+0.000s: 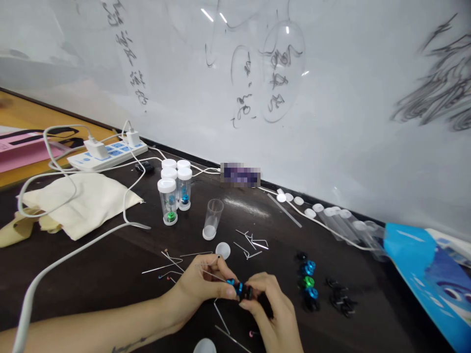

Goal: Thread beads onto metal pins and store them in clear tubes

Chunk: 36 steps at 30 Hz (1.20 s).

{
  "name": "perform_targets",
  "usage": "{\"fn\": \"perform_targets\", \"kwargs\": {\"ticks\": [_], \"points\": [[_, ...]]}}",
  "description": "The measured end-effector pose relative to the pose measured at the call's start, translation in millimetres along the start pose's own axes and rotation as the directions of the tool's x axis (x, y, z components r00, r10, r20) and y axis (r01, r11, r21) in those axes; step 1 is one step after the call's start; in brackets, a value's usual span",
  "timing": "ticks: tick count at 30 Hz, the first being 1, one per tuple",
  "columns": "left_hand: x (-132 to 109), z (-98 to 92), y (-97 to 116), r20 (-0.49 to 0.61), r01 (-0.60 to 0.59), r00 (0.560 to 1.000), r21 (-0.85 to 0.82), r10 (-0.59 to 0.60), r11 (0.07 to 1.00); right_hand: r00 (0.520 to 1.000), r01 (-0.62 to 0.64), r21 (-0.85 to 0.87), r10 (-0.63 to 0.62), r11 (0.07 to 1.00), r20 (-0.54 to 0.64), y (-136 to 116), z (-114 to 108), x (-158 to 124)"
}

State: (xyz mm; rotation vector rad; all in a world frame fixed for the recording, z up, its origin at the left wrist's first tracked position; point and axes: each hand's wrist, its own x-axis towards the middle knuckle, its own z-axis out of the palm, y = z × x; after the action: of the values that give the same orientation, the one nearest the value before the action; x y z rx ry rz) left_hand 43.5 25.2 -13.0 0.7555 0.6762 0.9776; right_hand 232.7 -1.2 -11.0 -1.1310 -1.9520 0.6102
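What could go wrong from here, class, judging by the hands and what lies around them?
1. The blue-and-black part, held between the left hand and right hand, might slip; its black end could be hard to spot on the dark table.
2. The open tube stands on end; a knock could tip it.
3. Loose rods lie beside the left hand, which might sweep some aside.

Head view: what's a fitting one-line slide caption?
Left hand and right hand hold a blue-and-black part over a dark table, capped tubes standing beyond.
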Motion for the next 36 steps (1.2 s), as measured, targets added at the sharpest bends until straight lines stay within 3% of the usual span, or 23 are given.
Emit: {"fn": "perform_targets", "kwargs": {"ticks": [4, 14, 22, 36], "points": [[-0.4, -0.9, -2.1, 0.020, 0.014, 1.000, 0.008, -0.014, 1.000, 0.998, -0.022, -0.031, 0.024, 0.999, 0.064, 2.4, 0.5, -0.7], [0.2, 0.6, -0.1, 0.002, -0.003, 1.000, 0.001, 0.003, 1.000, 0.999, 0.044, 0.011, -0.044, 0.999, -0.022, -3.5, -0.3, 0.7], [-0.5, -0.3, -2.4, 0.017, 0.029, 0.999, 0.008, -0.029, 1.000, 0.998, -0.009, -0.032, 0.011, 0.999, 0.061, -2.3, -0.5, 0.9], [1.6, -0.4, -0.5, -0.002, -0.021, 1.000, -0.022, 0.021, 1.000, 0.998, 0.060, 0.015, -0.059, 0.998, -0.004, -1.3, -1.4, -0.8]]}}
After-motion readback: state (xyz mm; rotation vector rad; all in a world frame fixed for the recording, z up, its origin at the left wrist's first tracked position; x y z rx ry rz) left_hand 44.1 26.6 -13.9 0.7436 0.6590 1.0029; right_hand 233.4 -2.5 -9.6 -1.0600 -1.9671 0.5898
